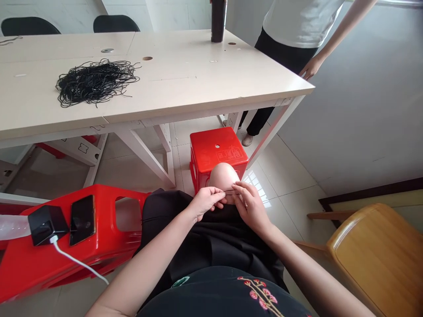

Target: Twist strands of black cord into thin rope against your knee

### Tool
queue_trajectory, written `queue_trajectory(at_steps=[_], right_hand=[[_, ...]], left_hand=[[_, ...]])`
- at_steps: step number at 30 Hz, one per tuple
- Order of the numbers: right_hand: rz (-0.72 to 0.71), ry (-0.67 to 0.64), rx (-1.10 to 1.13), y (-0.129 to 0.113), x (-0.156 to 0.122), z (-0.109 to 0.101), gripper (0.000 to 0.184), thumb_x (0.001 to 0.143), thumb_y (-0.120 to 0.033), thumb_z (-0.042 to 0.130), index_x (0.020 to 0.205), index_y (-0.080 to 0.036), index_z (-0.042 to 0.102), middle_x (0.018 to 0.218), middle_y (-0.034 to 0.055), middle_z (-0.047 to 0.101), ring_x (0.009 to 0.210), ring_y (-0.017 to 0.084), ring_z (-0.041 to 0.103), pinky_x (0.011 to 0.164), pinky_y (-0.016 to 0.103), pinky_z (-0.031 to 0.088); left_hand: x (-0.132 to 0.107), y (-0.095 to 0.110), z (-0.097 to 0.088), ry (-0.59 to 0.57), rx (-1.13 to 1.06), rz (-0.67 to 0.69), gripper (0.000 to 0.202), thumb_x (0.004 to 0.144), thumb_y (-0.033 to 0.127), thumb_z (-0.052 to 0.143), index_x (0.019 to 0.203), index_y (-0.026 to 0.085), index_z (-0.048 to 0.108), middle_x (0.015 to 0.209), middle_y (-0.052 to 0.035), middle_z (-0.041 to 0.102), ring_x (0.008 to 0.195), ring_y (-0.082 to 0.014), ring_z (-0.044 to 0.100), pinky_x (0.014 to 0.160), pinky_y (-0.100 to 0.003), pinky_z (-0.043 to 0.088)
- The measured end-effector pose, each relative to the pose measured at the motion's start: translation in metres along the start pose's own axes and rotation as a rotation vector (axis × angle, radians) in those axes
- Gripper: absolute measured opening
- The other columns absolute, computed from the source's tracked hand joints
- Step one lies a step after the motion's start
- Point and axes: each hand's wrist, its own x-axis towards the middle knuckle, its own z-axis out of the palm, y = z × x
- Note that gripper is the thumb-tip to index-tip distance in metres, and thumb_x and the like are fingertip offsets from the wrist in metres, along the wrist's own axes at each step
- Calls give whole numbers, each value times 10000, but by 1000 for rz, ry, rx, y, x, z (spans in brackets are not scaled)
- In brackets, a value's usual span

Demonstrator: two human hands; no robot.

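Observation:
Over my bare knee (222, 174), my left hand (209, 201) is closed in a pinch on a thin black cord (229, 194). The cord runs across a short gap to my right hand (249, 203), whose fingertips are also closed on it. Both hands are close together above the black cloth on my lap. A tangled pile of black cords (97, 81) lies on the pale table in front, to the left. The cord's ends are too fine or hidden to make out.
A red stool (216, 147) stands beyond my knee. At left, another red stool (105, 220) bears a phone (82, 220) and a black box (48, 223) with a white cable. The pale table (178, 88) spans the front; a person (297, 26) stands behind its right corner. A wooden chair (380, 246) is at right.

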Motion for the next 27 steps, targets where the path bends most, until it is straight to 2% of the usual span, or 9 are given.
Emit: queue_trajectory(at_steps=[4, 7, 10, 15, 18, 21, 24, 27], right_hand=[[-43, 17, -48, 6, -2, 21, 413, 885, -161, 444, 1295, -208, 469, 1260, 147, 506, 1185, 252, 474, 969, 477, 447], [-82, -30, -52, 6, -10, 27, 573, 891, -146, 417, 1436, -234, 263, 1405, 157, 387, 1322, 269, 357, 1024, 501, 409], [-108, -93, -72, 6, -14, 28, 665, 895, -134, 387, 1482, -242, 92, 1497, 152, 259, 1399, 284, 213, 1056, 533, 366], [-86, -160, -100, 6, -11, 28, 713, 899, -134, 371, 1483, -241, -24, 1534, 143, 153, 1423, 289, 98, 1082, 553, 320], [-19, -133, -107, 3, -14, 25, 703, 900, -184, 404, 1478, -245, 8, 1515, 164, 175, 1411, 314, 145, 1061, 583, 327], [42, -40, -132, -4, -21, 19, 646, 878, -231, 478, 1437, -270, 155, 1474, 167, 208, 1374, 334, 228, 1019, 596, 359], [55, -21, -141, -9, -25, 12, 498, 852, -254, 534, 1318, -275, 359, 1386, 148, 320, 1294, 319, 341, 981, 555, 408], [32, -20, -72, -8, -16, 11, 395, 873, -240, 499, 1260, -273, 428, 1299, 129, 432, 1209, 281, 434, 970, 520, 424]], left_hand=[[-1, 9, -8, -89, -183, -124, 200, 715, 291, 615, 768, 99, 626, 628, -12, 567, 475, -34, 453, 389, -152, 211], [-1, 13, -14, -110, -253, -182, 249, 700, 328, 623, 760, 87, 646, 583, 20, 480, 444, -19, 363, 376, -156, 152], [-1, 10, -16, -115, -241, -150, 289, 658, 366, 681, 742, 94, 630, 584, 29, 456, 447, -14, 337, 381, -156, 123], [0, 0, -15, -35, -65, -29, 302, 651, 393, 697, 701, 125, 567, 578, 47, 449, 445, -10, 310, 397, -155, 131], [1, -3, -13, 33, 39, 27, 295, 686, 409, 660, 727, 125, 592, 593, 35, 489, 475, -24, 357, 422, -158, 217], [1, -3, -12, 67, 57, 58, 288, 692, 407, 649, 735, 126, 607, 629, 9, 543, 520, -47, 426, 459, -177, 285], [3, -3, -13, 54, 52, 49, 291, 692, 408, 643, 754, 125, 610, 635, 4, 552, 527, -58, 453, 456, -188, 275], [5, -4, -14, 55, 76, 47, 293, 695, 416, 637, 736, 127, 603, 631, 5, 549, 528, -60, 456, 459, -189, 275]])
